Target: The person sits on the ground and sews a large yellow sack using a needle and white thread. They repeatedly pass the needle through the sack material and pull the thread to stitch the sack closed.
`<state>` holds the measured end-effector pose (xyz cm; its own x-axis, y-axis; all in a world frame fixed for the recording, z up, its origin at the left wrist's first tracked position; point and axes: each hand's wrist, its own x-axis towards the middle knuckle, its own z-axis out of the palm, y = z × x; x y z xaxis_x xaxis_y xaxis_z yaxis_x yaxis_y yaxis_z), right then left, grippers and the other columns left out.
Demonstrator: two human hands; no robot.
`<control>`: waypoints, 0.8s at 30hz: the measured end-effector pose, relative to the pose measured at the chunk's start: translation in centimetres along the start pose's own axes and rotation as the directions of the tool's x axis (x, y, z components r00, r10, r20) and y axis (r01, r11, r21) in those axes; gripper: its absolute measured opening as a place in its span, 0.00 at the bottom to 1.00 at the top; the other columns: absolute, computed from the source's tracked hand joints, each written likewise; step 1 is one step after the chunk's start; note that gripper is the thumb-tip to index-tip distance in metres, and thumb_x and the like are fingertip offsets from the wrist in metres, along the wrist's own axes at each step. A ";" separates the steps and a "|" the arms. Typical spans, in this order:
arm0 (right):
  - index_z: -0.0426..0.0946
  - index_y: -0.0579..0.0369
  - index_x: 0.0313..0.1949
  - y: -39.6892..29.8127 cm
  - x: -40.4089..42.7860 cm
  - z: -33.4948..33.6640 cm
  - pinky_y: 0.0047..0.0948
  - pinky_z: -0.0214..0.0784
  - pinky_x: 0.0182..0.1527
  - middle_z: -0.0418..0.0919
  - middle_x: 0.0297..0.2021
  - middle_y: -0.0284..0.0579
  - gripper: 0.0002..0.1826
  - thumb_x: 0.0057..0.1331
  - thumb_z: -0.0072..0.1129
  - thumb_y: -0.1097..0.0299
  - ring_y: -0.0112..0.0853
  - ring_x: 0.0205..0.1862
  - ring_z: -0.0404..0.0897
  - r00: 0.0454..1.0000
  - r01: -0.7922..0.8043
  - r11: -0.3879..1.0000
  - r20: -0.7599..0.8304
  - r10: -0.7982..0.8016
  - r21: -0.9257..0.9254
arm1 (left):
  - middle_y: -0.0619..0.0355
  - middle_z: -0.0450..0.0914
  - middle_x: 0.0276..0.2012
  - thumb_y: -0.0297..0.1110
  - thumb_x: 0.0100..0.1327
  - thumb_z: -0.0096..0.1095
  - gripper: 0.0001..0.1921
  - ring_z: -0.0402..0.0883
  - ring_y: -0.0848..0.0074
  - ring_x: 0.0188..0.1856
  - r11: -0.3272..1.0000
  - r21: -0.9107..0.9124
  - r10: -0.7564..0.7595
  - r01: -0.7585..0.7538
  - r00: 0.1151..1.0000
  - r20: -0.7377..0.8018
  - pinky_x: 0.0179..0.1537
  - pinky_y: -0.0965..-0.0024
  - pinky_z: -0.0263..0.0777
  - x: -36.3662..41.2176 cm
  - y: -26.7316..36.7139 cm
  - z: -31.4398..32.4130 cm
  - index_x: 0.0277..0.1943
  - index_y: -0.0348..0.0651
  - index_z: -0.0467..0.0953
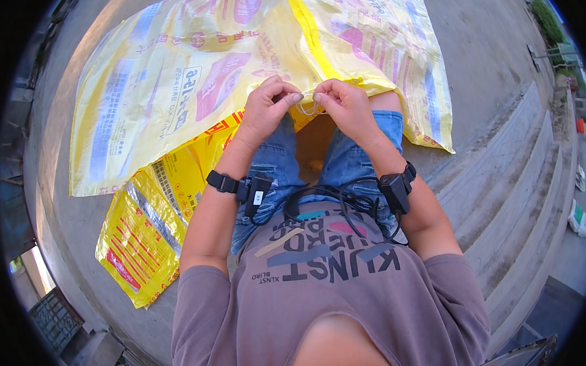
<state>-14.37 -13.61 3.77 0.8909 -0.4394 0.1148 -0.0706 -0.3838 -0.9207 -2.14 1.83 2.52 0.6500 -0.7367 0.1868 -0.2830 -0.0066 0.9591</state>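
Above my knees, my left hand (271,104) and my right hand (344,104) come close together, each pinching a thin white string (309,106) between thumb and fingers. The string loops loosely below the fingertips. A large opened-out sheet of yellow and whitish woven plastic sacks (171,95), printed in several colours, spreads over my knees and beyond them. A bright yellow strip (311,35) runs down its middle towards my hands. Under its near left edge lies a brighter yellow printed sack (143,238).
Concrete steps (508,173) descend along the right side. Grey concrete ground (478,42) surrounds the sheet. Black cables (342,195) from the wrist devices lie across my lap. A white and green plastic bag (580,219) lies at the far right, and a metal grille (56,318) is at lower left.
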 end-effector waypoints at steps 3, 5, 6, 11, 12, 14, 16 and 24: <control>0.78 0.62 0.37 0.3 -0.5 0.0 0.19 0.65 0.29 0.78 0.23 0.34 0.07 0.65 0.61 0.70 0.16 0.26 0.72 0.999 -0.036 0.993 0.011 0.035 0.110 | 0.62 0.72 0.28 0.28 0.60 0.67 0.05 0.71 0.80 0.31 1.000 -0.008 0.008 -0.008 1.000 0.011 0.35 0.77 0.65 0.1 0.0 -0.1 0.36 0.36 0.83; 0.78 0.62 0.38 0.4 -0.5 -0.1 0.18 0.64 0.29 0.77 0.24 0.31 0.07 0.65 0.61 0.71 0.15 0.27 0.72 0.998 -0.066 0.980 0.026 0.062 0.185 | 0.62 0.72 0.28 0.28 0.60 0.68 0.05 0.70 0.80 0.31 1.000 -0.006 -0.004 0.005 1.000 0.020 0.35 0.77 0.65 0.1 0.2 -0.1 0.36 0.37 0.84; 0.78 0.62 0.38 0.4 -0.6 -0.1 0.17 0.64 0.29 0.77 0.25 0.30 0.06 0.66 0.61 0.71 0.14 0.27 0.72 0.997 -0.079 0.974 0.040 0.072 0.213 | 0.62 0.72 0.28 0.29 0.60 0.68 0.05 0.70 0.80 0.30 1.000 -0.004 -0.008 0.008 1.000 0.023 0.34 0.77 0.65 0.1 0.2 -0.1 0.36 0.37 0.84; 0.78 0.63 0.40 0.3 -0.6 0.0 0.14 0.64 0.32 0.78 0.29 0.29 0.06 0.67 0.59 0.73 0.14 0.30 0.72 0.990 -0.132 0.931 0.089 0.108 0.339 | 0.62 0.73 0.30 0.30 0.60 0.69 0.10 0.71 0.80 0.31 0.998 0.028 -0.053 0.052 0.998 0.028 0.34 0.78 0.66 -0.1 1.1 -0.4 0.44 0.41 0.84; 0.77 0.63 0.40 0.3 -0.6 0.0 0.14 0.64 0.32 0.78 0.29 0.29 0.06 0.67 0.59 0.73 0.14 0.30 0.72 0.990 -0.134 0.916 0.089 0.108 0.377 | 0.61 0.74 0.31 0.30 0.59 0.69 0.11 0.72 0.79 0.32 0.997 0.027 -0.070 0.069 0.997 0.020 0.34 0.79 0.67 0.0 1.4 -0.5 0.46 0.43 0.84; 0.77 0.63 0.40 0.1 -0.7 0.1 0.14 0.64 0.33 0.78 0.30 0.29 0.06 0.68 0.59 0.73 0.14 0.31 0.72 0.991 -0.127 0.880 0.091 0.096 0.457 | 0.61 0.75 0.33 0.30 0.60 0.69 0.13 0.74 0.79 0.33 0.991 0.124 0.049 -0.045 0.999 -0.022 0.34 0.79 0.68 0.0 2.1 -0.7 0.49 0.45 0.83; 0.77 0.63 0.40 -0.2 -1.0 -0.1 0.13 0.64 0.33 0.78 0.30 0.29 0.06 0.68 0.59 0.73 0.13 0.31 0.72 0.987 -0.156 0.858 0.110 0.117 0.489 | 0.60 0.75 0.35 0.29 0.60 0.68 0.13 0.75 0.79 0.33 0.967 0.216 0.155 -0.134 0.984 -0.086 0.34 0.78 0.68 -0.2 2.8 -0.9 0.49 0.45 0.83; 0.77 0.62 0.41 -1.9 -2.9 0.3 0.12 0.64 0.32 0.78 0.30 0.29 0.06 0.68 0.60 0.73 0.12 0.30 0.72 0.995 -0.078 0.880 0.098 0.036 0.469 | 0.60 0.79 0.35 0.30 0.63 0.66 0.08 0.76 0.81 0.31 0.994 -0.053 -0.100 0.096 0.991 -0.088 0.33 0.80 0.68 -4.4 4.9 0.0 0.42 0.36 0.82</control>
<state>-16.67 -11.30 5.10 0.9274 -0.3714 0.0450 0.0792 0.0774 -0.9939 -6.36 5.01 6.42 0.7348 -0.6697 0.1076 -0.1816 -0.0415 0.9825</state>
